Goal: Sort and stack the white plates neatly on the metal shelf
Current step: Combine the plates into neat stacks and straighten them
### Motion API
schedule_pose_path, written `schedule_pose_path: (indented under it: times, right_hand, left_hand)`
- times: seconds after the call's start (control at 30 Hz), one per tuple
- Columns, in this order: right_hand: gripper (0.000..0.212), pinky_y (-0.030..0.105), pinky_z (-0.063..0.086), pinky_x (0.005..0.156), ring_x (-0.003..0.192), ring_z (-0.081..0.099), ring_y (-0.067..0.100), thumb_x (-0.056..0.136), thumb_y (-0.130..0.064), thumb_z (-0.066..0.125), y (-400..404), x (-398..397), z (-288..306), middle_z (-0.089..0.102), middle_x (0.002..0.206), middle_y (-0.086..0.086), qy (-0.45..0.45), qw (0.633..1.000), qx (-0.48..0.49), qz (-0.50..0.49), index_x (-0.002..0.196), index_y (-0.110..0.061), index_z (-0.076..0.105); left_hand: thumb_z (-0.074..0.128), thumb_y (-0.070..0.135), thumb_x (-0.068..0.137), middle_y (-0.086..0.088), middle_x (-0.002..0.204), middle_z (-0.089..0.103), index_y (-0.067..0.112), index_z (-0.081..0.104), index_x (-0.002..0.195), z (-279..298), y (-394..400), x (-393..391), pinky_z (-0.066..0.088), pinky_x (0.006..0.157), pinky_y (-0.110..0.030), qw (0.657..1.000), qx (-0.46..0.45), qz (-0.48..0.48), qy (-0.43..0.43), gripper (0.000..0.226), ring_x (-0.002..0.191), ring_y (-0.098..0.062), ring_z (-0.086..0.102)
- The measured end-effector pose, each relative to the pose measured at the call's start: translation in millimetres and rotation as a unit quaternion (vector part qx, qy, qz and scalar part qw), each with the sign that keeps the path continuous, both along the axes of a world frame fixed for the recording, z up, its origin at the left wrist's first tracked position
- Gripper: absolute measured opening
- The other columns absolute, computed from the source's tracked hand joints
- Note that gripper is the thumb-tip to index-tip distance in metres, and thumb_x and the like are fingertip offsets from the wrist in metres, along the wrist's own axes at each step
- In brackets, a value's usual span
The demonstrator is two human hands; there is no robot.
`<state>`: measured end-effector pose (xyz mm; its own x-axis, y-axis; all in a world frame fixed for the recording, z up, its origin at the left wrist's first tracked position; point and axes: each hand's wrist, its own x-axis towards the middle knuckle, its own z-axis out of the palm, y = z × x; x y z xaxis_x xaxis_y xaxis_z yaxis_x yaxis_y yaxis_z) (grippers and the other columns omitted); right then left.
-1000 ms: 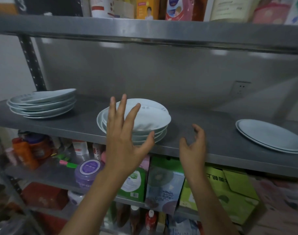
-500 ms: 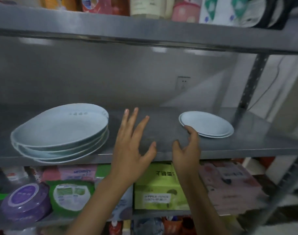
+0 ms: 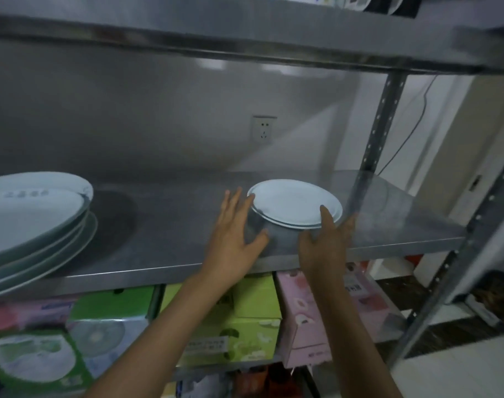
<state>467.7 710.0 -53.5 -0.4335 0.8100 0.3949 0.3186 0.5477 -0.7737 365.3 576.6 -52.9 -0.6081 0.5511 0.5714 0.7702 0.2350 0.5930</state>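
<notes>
Metal shelf (image 3: 158,242): small plate stack (image 3: 295,203) lying flat, left hand (image 3: 233,239) and right hand (image 3: 325,242) flanking.

I'm seeing a shelf (image 3: 164,225) of brushed, dully gleaming metal, glossy smooth white plates (image 3: 295,203) looking ceramic, a bigger glazed stack (image 3: 35,222), and printed cardboard boxes (image 3: 245,326) showing a slight sheen below.

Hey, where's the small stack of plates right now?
In the head view the small plate stack sits right of centre on the metal shelf, between the left hand and right hand, below the wall socket.
</notes>
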Motion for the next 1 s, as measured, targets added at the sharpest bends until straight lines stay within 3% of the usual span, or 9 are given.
schedule_pose_path:
  times: [0.1,0.27,0.5,0.63,0.77,0.9,1.0]
  right_hand:
    - [0.057,0.041,0.009,0.118,0.146,-0.009,0.034,0.094,-0.021,0.051,15,-2,-2,-0.007,0.157,0.025,-0.057,0.998,-0.007,0.023,0.147,-0.024,0.031]
    - [0.044,0.042,0.016,0.117,0.146,0.001,0.038,0.092,-0.018,0.050,23,-5,-4,0.006,0.155,0.031,-0.092,0.995,0.025,0.031,0.135,-0.019,0.050]
    - [0.024,0.049,0.033,0.110,0.137,0.030,0.042,0.088,-0.009,0.056,32,-3,-11,0.031,0.147,0.026,0.000,0.999,-0.001,0.049,0.109,-0.016,0.066]
    - [0.016,0.049,0.039,0.105,0.133,0.035,0.039,0.092,-0.012,0.056,27,5,-11,0.038,0.140,0.027,0.041,0.996,0.015,0.080,0.099,-0.023,0.065]
    - [0.012,0.037,0.047,0.094,0.121,0.046,0.024,0.092,-0.014,0.056,14,21,-10,0.046,0.130,0.011,0.086,0.991,0.056,0.084,0.099,-0.022,0.062]
    - [0.012,0.002,0.038,0.080,0.108,0.053,0.015,0.093,-0.013,0.055,-1,31,-3,0.054,0.118,0.005,0.141,0.986,0.062,0.066,0.098,-0.023,0.060]
    - [0.012,0.000,0.037,0.078,0.105,0.055,0.016,0.094,-0.016,0.053,-13,35,0,0.056,0.114,0.004,0.165,0.982,0.061,0.071,0.099,-0.025,0.058]
  left_hand:
    - [0.059,0.039,0.090,0.012,0.161,0.009,0.030,0.024,0.150,-3,20,0,0.011,0.118,-0.034,0.999,-0.032,-0.003,0.000,0.070,0.147,-0.005,-0.007]
    - [0.059,0.036,0.090,0.006,0.161,0.014,0.024,0.017,0.153,-7,30,-1,0.015,0.120,-0.037,0.999,-0.046,0.016,-0.003,0.076,0.148,-0.013,0.005]
    - [0.053,0.041,0.092,0.004,0.162,0.008,0.023,0.008,0.154,-9,24,9,0.011,0.119,-0.030,0.992,-0.089,0.037,0.077,0.079,0.149,-0.013,0.001]
    - [0.050,0.047,0.094,0.006,0.162,0.009,0.027,0.011,0.153,-8,24,10,0.012,0.116,-0.029,0.995,-0.076,0.043,0.053,0.074,0.148,-0.011,0.004]
    - [0.050,0.053,0.093,0.012,0.159,0.014,0.033,0.020,0.150,-7,19,14,0.025,0.114,-0.036,0.999,-0.034,0.030,-0.016,0.068,0.145,-0.012,0.016]
    - [0.053,0.053,0.091,0.016,0.156,0.020,0.035,0.028,0.148,-5,14,17,0.031,0.115,-0.041,0.998,0.017,0.004,-0.060,0.065,0.140,-0.005,0.024]
    - [0.053,0.057,0.089,0.023,0.154,0.018,0.039,0.031,0.146,-2,8,20,0.030,0.115,-0.043,0.990,0.067,-0.033,-0.116,0.063,0.140,-0.002,0.022]
